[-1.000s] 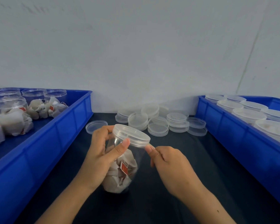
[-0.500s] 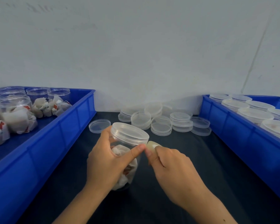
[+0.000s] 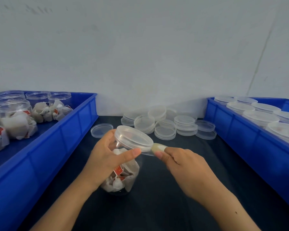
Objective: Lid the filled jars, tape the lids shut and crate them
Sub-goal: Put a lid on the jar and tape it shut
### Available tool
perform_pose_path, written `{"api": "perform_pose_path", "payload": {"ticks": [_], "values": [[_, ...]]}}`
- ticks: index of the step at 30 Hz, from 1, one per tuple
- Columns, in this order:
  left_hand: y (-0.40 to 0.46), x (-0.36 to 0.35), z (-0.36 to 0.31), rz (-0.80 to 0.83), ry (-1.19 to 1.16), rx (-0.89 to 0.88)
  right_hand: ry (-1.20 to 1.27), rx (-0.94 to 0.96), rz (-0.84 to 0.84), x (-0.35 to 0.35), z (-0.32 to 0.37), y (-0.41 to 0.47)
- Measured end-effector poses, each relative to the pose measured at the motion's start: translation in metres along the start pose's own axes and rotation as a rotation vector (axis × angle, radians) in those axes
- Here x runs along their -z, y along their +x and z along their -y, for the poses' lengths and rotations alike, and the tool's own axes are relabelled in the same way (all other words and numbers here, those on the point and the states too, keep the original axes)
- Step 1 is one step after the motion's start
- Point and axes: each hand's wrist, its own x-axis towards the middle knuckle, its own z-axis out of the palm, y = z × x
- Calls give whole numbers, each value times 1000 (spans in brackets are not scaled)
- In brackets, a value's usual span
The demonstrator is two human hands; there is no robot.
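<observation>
Clear plastic makes up the jar standing tilted at lower centre of the frame on the dark table, filled with pale tea bags bearing red tags. Its lid is sitting on top. The person's left hand is wrapping around the jar's upper body, fingers behind it and thumb pressing at the front just under the lid's rim. The right hand is pinching a strip of clear tape between thumb and forefinger, the strip reaching to the lid's right edge; whether it is already sticking there is hard to tell. Behind the jar, a loose lid is lying alone, and stacks of spare lids are resting against the wall. At the left of the frame a blue crate is holding open jars of tea bags, while at the right another blue crate is holding lidded jars.
</observation>
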Motion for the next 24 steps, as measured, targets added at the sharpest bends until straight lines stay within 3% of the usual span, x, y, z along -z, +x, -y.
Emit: {"api": "perform_pose_path", "payload": {"ticks": [8, 13, 19, 24], "values": [[1, 6, 3, 95, -176, -46, -76, 79, -97, -10, 7, 1], [-2, 6, 0, 151, -146, -96, -154, 95, -167, -17, 11, 0], [-15, -2, -5, -46, 65, -207, -21, 20, -135, -24, 14, -2], [-20, -10, -4, -136, 257, -162, -10, 30, -179, -27, 18, -5]]}}
